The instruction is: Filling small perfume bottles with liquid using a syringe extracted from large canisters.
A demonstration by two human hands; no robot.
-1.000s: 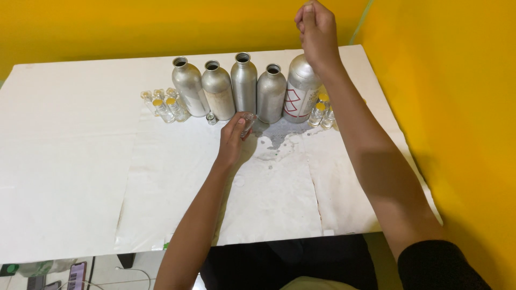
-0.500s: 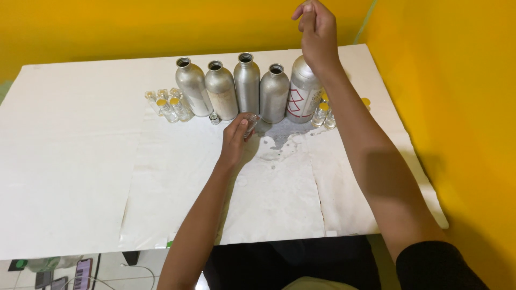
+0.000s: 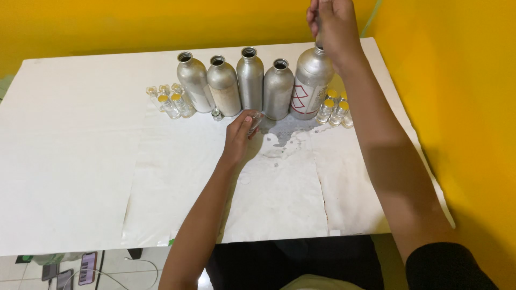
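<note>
**Now the right hand lifts clear above the tallest bottle**

Now we see the change: our right hand (image 3: 330, 27) has climbed from just over the mouth of the big aluminium bottle (image 3: 310, 83) to well above it, near the far edge of the worktop (image 3: 75, 161). Its fingers are pinched together on something thin; we cannot tell what, it is too small and partly hidden. That reads to us like something being drawn up out of the bottle's neck.

Down below, our left hand (image 3: 240, 134) has barely shifted. Its grip is closed on a small glass vial (image 3: 256, 121), held tilted just in front of the row of four smaller aluminium bottles (image 3: 236, 83), right beside a grey wet patch (image 3: 290, 131) on the white paper. A lone tiny vial (image 3: 216, 114) stands just to the left of that hand.

Yellow-capped vials (image 3: 336, 110) cluster by the big bottle's base toward the right edge; another group (image 3: 169, 99) sits at the row's left end.
</note>
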